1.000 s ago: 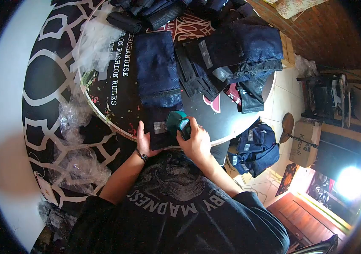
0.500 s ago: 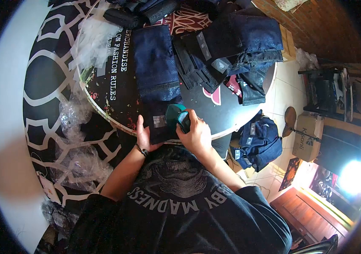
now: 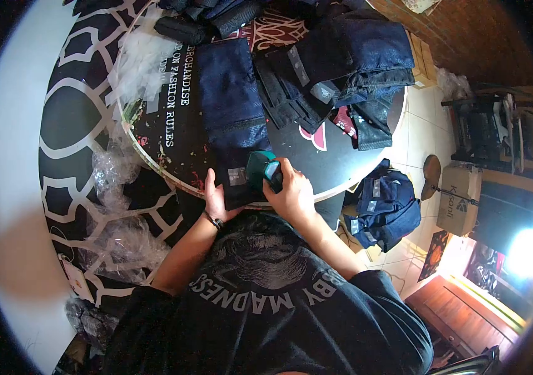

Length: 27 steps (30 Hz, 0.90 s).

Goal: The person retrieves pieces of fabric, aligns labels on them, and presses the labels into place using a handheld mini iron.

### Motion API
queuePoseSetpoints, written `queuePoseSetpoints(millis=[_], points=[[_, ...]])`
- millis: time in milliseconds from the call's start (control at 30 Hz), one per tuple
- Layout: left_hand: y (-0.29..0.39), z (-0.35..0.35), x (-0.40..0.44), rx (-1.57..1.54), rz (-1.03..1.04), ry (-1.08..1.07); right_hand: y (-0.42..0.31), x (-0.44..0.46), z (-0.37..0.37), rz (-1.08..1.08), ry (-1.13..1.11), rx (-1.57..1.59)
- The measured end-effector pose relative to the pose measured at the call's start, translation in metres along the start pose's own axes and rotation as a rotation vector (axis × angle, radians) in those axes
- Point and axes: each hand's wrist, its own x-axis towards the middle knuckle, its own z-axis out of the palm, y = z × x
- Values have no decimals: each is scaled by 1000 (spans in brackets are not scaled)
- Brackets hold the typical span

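Note:
A long folded dark-blue denim garment (image 3: 232,87) lies across the round black table, its near black end at the table's front edge. That end carries a small grey label (image 3: 236,177). My left hand (image 3: 218,199) rests against the left side of this end, thumb raised and apart, some fingertips hidden at the cloth's edge. In my right hand (image 3: 293,195) is a teal and black handheld device (image 3: 261,170), my fingers wrapped round its dark part. Its teal part sits over the cloth just right of the label; whether it touches is unclear.
More folded dark garments (image 3: 341,69) are piled on the right half of the round table (image 3: 182,144). White plastic sheets (image 3: 144,62) lie at its left. Clear plastic wrapping (image 3: 123,240) is on the left, a denim pile (image 3: 384,206) at lower right, and a cardboard box (image 3: 459,200) beyond.
The view has shifted slightly. The teal device has tilted a little over the cloth. Both hands keep nearly the same places.

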Motion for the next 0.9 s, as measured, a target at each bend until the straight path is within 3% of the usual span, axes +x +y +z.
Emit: queuePoseSetpoints(millis=[33, 100, 167, 233, 267, 300, 400, 500, 567, 633, 667, 767, 833, 900], points=[[0, 3, -1, -95, -31, -111, 6, 2, -3, 48, -50, 19], [-6, 9, 2, -26, 40, -38, 14, 1, -17, 4, 120, 238], [-9, 24, 1, 60, 166, 127, 34, 0, -28, 222, 149, 601], [-10, 21, -2, 13, 210, 76, 65, 5, -45, 348, 144, 686], [-11, 29, -2, 95, 255, 185, 109, 12, -37, 225, 203, 644], [-12, 37, -3, 177, 301, 292, 97, 12, -56, 333, 127, 772], [-11, 39, -12, 237, 323, 472, 143, 20, -58, 247, 169, 661], [-7, 31, -26, 219, 290, 592, 114, 21, -81, 148, 315, 141], [-4, 33, -37, 272, 243, 913, 116, 27, -93, 92, 251, -80], [-3, 16, -50, 327, 301, 906, 125, 31, -92, 88, 271, -181], [-2, 17, -55, 372, 425, 959, 127, 34, -89, 72, 339, -188], [21, 13, -60, 542, 664, 1012, 117, 35, -98, 319, 235, -49], [53, -4, -58, 903, 772, 907, 129, 36, -95, 230, 278, -77], [91, 7, -47, 1360, 1073, 884, 130, 39, -95, 142, 328, -106]])
